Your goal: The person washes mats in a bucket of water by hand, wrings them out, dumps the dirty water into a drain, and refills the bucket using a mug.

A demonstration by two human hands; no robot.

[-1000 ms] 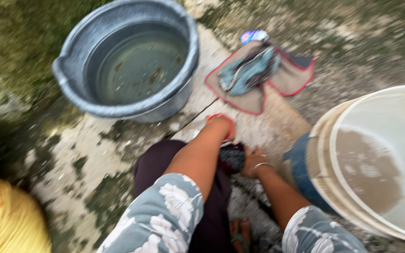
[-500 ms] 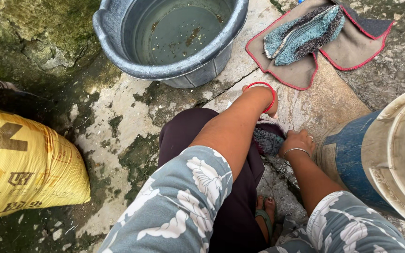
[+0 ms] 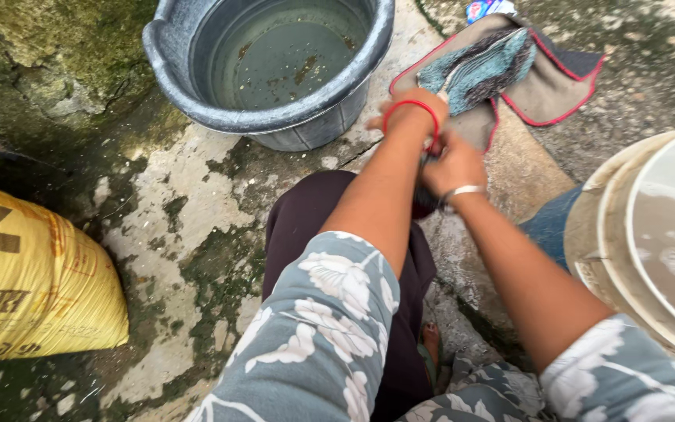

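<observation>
Both hands (image 3: 431, 148) have lifted, beside yellow sack (image 3: 33, 289) and blue packet (image 3: 487, 9)

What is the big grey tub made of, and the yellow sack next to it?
The grey tub looks like moulded plastic: smooth, dull, with a thick rolled rim and a lug handle. The yellow sack seems to be woven plastic: slightly shiny, creased and bulging, though the weave is too fine to see for sure.

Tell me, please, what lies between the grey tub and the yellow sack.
In the head view, only bare ground lies between the grey tub and the yellow sack: wet, cracked concrete with dark mossy patches. No object rests on that stretch.
</observation>
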